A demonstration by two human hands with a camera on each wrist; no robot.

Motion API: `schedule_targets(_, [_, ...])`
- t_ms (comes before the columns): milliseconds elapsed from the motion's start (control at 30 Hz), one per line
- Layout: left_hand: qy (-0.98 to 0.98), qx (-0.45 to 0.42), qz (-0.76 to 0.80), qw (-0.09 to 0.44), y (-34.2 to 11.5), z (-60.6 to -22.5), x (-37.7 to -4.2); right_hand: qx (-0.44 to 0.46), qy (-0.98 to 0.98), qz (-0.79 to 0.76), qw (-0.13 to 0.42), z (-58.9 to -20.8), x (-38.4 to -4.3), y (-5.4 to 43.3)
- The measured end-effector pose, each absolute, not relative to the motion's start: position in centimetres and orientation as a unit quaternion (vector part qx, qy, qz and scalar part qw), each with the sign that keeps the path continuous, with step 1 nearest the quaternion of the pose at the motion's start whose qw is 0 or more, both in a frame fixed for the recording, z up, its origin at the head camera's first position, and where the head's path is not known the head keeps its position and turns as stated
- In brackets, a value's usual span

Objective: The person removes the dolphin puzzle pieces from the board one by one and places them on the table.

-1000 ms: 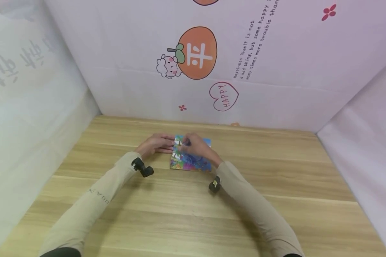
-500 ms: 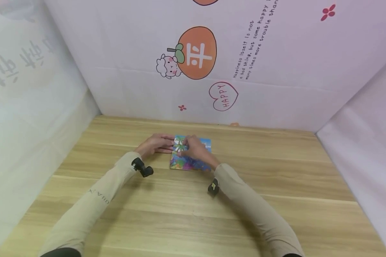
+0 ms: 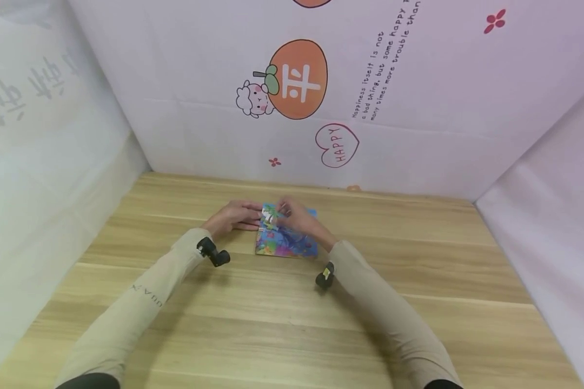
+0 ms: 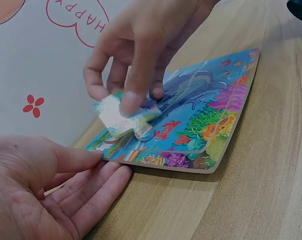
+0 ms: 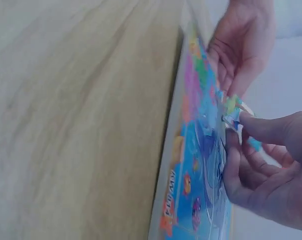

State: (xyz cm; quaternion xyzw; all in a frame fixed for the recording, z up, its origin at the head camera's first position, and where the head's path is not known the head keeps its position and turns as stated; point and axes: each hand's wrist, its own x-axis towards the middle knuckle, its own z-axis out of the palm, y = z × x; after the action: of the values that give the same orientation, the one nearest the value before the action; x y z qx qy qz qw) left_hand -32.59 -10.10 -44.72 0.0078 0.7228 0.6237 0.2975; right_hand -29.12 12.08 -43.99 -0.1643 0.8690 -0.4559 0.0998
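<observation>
A jigsaw puzzle board [image 3: 289, 246] with a dolphin and coral picture lies on the table. My right hand [image 3: 297, 219] is over its upper left part and pinches a puzzle piece [image 4: 124, 120] between thumb and fingers. In the left wrist view the piece is tilted and blurred, with glare across it; whether it touches the board I cannot tell. My left hand [image 3: 233, 216] lies at the board's left edge. Its thumb [image 4: 88, 159] touches the rim, and the fairly straight fingers [image 4: 98, 200] lie against or just under that edge.
The wooden table [image 3: 272, 324] extends around the board. Behind it rises a white printed backdrop [image 3: 199, 140], with white sheets at both sides. Each sleeve carries a small black camera, one on the left wrist [image 3: 214, 253] and one on the right [image 3: 325, 276].
My right hand moved down onto the board's left part, then rose slightly with the piece still pinched. My left hand and the board have stayed nearly in place.
</observation>
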Motion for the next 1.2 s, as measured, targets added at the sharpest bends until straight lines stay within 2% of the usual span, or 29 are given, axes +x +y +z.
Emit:
schedule_targets(400, [0.728,0.011,0.620,0.293,-10.1,-44.5,-32.0,-0.070,0.739,-0.653,0.149,-43.1,-29.2,16.0])
schedule_targets(733, [0.720,0.021,0.623,0.305,-10.4,-44.2,-31.8,-0.024,0.750,-0.653,0.103,-43.2,-29.1,21.8])
schedule_targets(1200, [0.729,-0.002,0.616,0.298,-10.2,-43.6,-32.0,0.047,0.777,-0.621,0.093,-43.6,-27.9,25.6])
